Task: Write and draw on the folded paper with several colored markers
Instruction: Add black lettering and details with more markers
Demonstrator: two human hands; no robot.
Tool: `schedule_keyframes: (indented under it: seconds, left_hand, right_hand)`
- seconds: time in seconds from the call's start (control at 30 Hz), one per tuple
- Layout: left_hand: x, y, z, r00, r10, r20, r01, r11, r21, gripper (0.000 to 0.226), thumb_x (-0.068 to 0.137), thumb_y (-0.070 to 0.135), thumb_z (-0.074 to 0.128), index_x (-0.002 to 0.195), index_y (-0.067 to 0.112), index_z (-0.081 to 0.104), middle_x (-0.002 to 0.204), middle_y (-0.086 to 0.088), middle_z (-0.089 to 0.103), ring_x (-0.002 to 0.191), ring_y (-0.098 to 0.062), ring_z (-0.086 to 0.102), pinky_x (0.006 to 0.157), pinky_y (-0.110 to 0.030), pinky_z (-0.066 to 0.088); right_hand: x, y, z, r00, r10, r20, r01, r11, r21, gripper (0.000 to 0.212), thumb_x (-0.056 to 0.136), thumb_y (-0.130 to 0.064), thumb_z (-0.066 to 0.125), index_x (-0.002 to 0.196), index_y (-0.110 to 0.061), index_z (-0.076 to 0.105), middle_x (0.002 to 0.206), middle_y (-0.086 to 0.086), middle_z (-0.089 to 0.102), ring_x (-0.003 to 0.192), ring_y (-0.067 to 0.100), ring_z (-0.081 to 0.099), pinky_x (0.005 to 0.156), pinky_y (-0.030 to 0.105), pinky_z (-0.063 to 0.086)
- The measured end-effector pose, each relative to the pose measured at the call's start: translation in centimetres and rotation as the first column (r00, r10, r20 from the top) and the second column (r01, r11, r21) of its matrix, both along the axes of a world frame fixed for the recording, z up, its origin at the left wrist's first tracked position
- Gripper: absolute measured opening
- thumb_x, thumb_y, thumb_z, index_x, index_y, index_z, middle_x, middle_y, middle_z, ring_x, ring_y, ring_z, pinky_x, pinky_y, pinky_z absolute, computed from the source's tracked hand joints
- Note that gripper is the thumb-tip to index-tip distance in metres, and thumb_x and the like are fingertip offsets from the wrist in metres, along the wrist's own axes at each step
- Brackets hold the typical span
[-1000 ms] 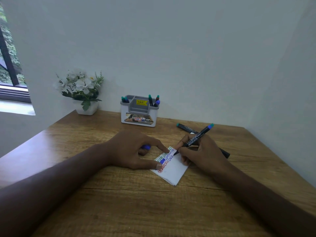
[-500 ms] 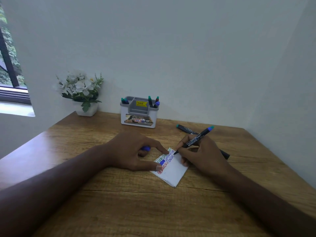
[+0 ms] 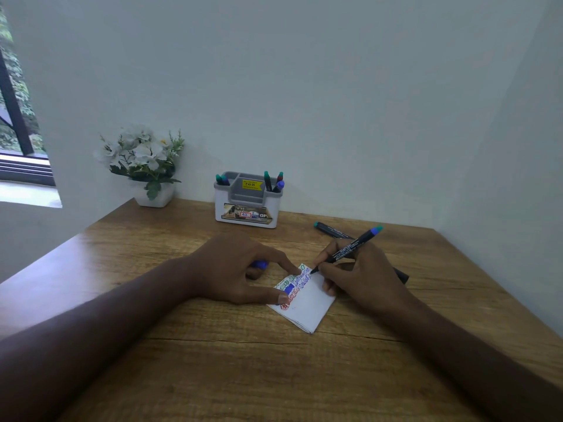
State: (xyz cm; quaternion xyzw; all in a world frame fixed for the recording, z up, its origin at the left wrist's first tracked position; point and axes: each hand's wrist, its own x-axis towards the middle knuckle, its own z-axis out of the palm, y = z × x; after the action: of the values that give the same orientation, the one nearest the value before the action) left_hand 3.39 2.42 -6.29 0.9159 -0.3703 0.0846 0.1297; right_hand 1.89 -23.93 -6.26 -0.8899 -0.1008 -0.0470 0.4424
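A wooden table seen from above the person's own hands. A small folded paper lies near the table's middle, turned at an angle, with lines of green, blue and red scribble along its upper left edge and a solid blue patch among them. The left hand rests on the table just left of the paper, index fingertip and thumb tip pressing its left edge, the other fingers curled round a blue cap that peeks out beneath them. The right hand pinches a black marker in a writing grip, tip touching the paper's top corner, its blue and green rear end tilted up and to the right. A second marker with a green end lies flat on the table behind the right hand, partly hidden by it. At the back, against the wall, stands a white and grey holder with several markers upright in its side compartments. To its left sits a white pot of pale flowers. A window shows at the far left
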Motion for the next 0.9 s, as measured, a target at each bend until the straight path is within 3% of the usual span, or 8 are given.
schedule_keyframes:
  seconds: [0.1,0.23,0.4,0.63,0.9]
  left_hand:
    - [-0.15,-0.15,0.14,1.0,0.004,-0.016,-0.004,1.0,0.0,0.056,0.084,0.082,0.055,0.136,0.06,0.054,0.063,0.019,0.059,0.071,-0.003,0.056,0.054,-0.019,0.03]
    - [-0.34,-0.32,0.31,1.0,0.008,-0.029,-0.008,1.0,0.016,0.059,0.084,0.083,0.053,0.137,0.059,0.054,0.075,0.043,0.055,0.072,0.002,0.055,0.055,-0.022,0.03]
    - [-0.2,-0.17,0.24,1.0,0.013,-0.025,-0.012,1.0,0.016,0.061,0.082,0.086,0.05,0.137,0.061,0.052,0.06,0.017,0.055,0.071,-0.003,0.056,0.055,-0.024,0.033]
    - [0.28,0.08,-0.1,1.0,0.004,-0.009,-0.004,1.0,0.015,0.063,0.081,0.091,0.045,0.138,0.063,0.048,0.069,0.011,0.065,0.07,-0.013,0.058,0.055,-0.028,0.036]
    - [0.07,-0.06,0.03,1.0,0.006,-0.015,-0.005,1.0,0.009,0.061,0.082,0.086,0.051,0.136,0.06,0.054,0.061,0.02,0.056,0.068,-0.002,0.054,0.055,-0.023,0.032]
  right_hand:
    - [0.01,0.06,-0.01,1.0,-0.015,-0.007,0.015,1.0,0.002,0.006,0.092,-0.023,0.075,0.096,-0.02,0.073,0.078,0.0,0.08,0.064,0.014,0.077,0.069,0.032,0.067]
    - [0.0,0.0,0.04,1.0,0.002,-0.007,-0.002,1.0,-0.002,0.003,0.093,-0.022,0.074,0.095,-0.022,0.073,0.081,0.0,0.079,0.066,0.014,0.077,0.071,0.035,0.067]
    - [0.26,-0.04,-0.21,0.999,-0.038,-0.024,0.038,0.999,-0.021,0.013,0.091,-0.027,0.076,0.102,-0.02,0.073,0.085,0.0,0.08,0.068,0.014,0.078,0.074,0.038,0.068]
    - [-0.1,-0.02,0.13,1.0,-0.004,-0.004,0.004,1.0,-0.006,0.005,0.092,-0.024,0.075,0.095,-0.022,0.073,0.086,0.001,0.079,0.068,0.015,0.077,0.073,0.038,0.068]
    - [-0.38,0.05,0.54,0.999,-0.007,-0.031,0.008,1.0,0.028,0.003,0.094,-0.018,0.073,0.091,-0.019,0.073,0.073,0.001,0.08,0.066,0.016,0.078,0.073,0.034,0.067]
